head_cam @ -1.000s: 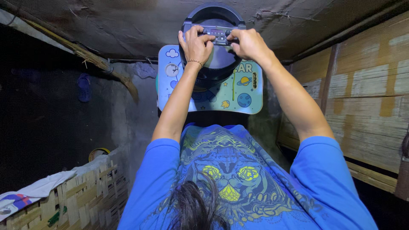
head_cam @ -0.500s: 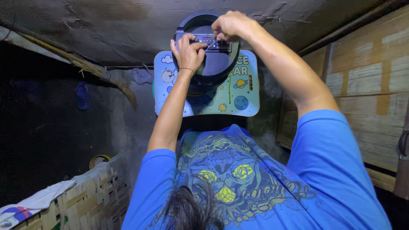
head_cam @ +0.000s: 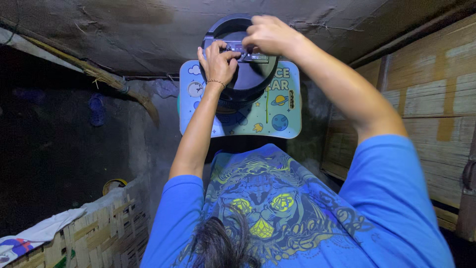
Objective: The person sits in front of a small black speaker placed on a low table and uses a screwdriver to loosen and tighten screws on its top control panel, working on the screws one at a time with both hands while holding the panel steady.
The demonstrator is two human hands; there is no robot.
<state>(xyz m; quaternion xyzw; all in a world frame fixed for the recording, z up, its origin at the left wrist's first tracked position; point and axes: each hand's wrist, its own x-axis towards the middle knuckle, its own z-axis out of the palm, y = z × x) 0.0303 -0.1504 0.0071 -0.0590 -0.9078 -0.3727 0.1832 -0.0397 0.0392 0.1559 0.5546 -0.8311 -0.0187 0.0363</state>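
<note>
The room was dim, with bamboo walls (head_cam: 426, 104). On a small blue table (head_cam: 277, 124) stood a round black device (head_cam: 243, 74). Both hands, left hand (head_cam: 216, 60) and right hand (head_cam: 267, 33), pinched narrowly its control panel (head_cam: 248, 52). Hard pressing could tip the device off the table's far edge.

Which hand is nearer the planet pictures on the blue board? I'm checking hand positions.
Left. The left hand rests just above the blue board; the right hand sits higher on the black device.

Dim room; wooden plank wall (head_cam: 426, 99), woven bamboo panel (head_cam: 99, 238).
</note>
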